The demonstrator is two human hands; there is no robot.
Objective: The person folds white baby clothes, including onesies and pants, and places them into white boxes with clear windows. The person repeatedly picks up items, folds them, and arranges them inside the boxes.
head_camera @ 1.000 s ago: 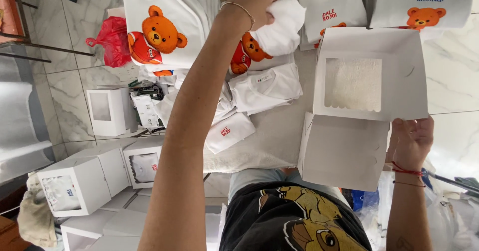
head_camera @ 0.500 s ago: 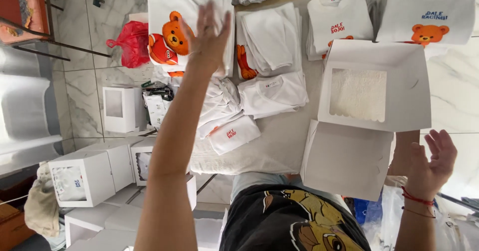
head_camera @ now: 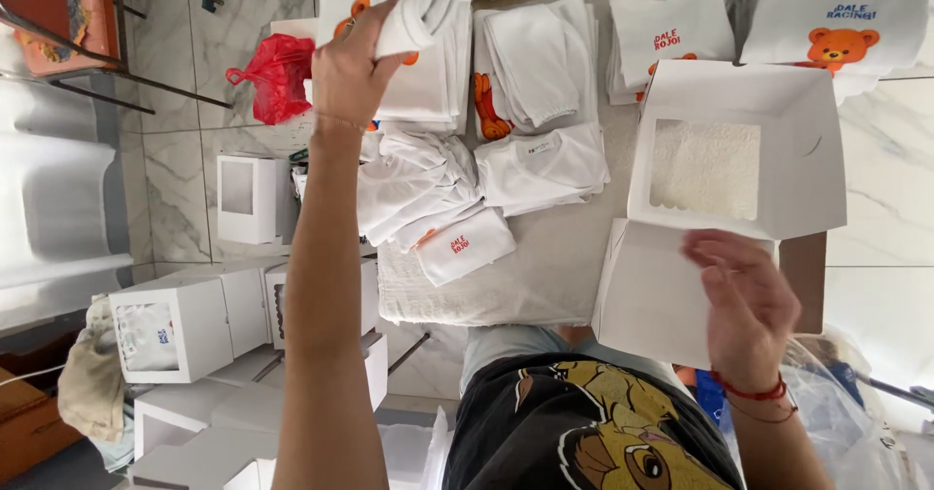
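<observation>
My left hand (head_camera: pixel 352 67) reaches far across the table and is closed on a folded white garment (head_camera: pixel 420 8) at the top of a pile of white shirts with orange bear prints (head_camera: pixel 428 81). My right hand (head_camera: pixel 744 300) hovers with fingers apart over the lower flap of an open white cardboard box (head_camera: pixel 647 300) and holds nothing. The box's lid (head_camera: pixel 808 159) has a clear window showing the textured cloth beneath. More folded white shirts (head_camera: pixel 540 164) lie between the two hands.
Stacks of printed white shirts (head_camera: pixel 671 37) line the table's far side. A red plastic bag (head_camera: pixel 277 72) lies at the left edge. Several closed white window boxes (head_camera: pixel 170 325) stand on the floor at the left. A white towel (head_camera: pixel 506 290) covers the table's near part.
My left hand was open above the shirt pile and has now closed on a folded white garment. My right hand moved from the box's right edge to above its lower flap.
</observation>
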